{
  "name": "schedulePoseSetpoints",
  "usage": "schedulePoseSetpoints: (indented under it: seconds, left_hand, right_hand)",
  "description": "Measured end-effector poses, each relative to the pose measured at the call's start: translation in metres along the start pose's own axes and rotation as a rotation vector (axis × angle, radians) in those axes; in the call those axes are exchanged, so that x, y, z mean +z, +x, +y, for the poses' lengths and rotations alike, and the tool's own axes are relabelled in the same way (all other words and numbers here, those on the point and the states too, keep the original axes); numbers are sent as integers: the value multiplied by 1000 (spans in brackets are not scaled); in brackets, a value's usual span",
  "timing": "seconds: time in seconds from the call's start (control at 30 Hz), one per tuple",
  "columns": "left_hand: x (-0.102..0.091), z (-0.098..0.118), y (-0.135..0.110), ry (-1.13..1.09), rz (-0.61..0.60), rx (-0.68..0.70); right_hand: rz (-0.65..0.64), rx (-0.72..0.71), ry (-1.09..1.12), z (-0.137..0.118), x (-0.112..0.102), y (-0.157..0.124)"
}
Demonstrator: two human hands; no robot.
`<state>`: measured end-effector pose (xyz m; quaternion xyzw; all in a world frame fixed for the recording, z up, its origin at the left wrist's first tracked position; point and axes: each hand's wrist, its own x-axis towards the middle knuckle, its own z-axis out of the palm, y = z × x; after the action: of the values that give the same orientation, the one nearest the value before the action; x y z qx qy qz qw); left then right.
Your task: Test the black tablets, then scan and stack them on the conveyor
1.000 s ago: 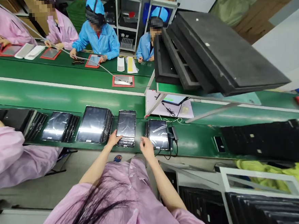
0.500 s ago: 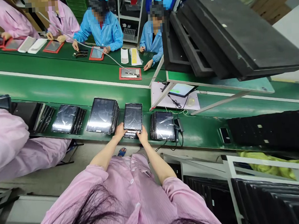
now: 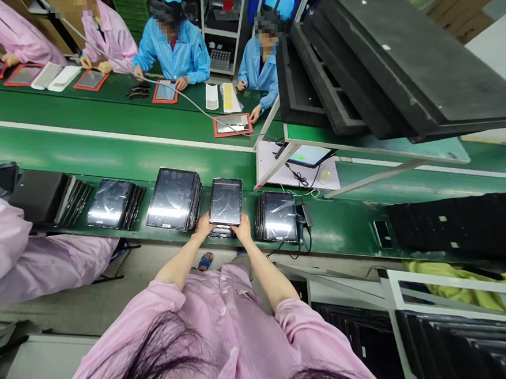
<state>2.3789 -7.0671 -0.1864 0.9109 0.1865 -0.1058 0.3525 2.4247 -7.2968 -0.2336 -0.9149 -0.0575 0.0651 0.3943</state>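
My left hand [image 3: 203, 225] and my right hand [image 3: 242, 229] grip the near corners of a black tablet [image 3: 226, 200], one on each side. The tablet is lifted slightly off a small stack of tablets [image 3: 221, 232] at the near edge of the green bench [image 3: 338, 230]. Just right of my right hand lies another stack of tablets [image 3: 279, 223] with a cable beside it. A taller stack of tablets [image 3: 173, 198] stands just left of my left hand.
More tablet stacks [image 3: 112, 203] line the bench to the left, next to a pink-sleeved co-worker [image 3: 5, 241]. Several people work across the green conveyor [image 3: 103, 148]. Black foam trays [image 3: 383, 65] sit on a raised shelf at right; more trays [image 3: 455, 227] lie below.
My right hand came in from the right and took the tablet's near right corner. Both hands have since raised the top tablet a little off its stack.
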Motion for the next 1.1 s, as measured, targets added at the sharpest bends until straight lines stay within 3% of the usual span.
schedulePoseSetpoints:
  seconds: [0.27,0.53,0.7,0.87,1.1]
  left_hand:
    - [0,-9,-8,2,-34,46]
    - [-2,-5,-15,79,-113,-46]
    - [-9,0,-15,96,-147,-48]
    - [-13,-1,-11,153,-175,-58]
    - [6,-12,-7,24,-124,-15]
  right_hand:
    - [34,-13,22,21,11,-12]
    - [60,21,16,29,21,-36]
    - [74,35,39,31,18,-26]
    - [-1,23,33,34,9,-8]
    - [-38,16,9,35,11,-8]
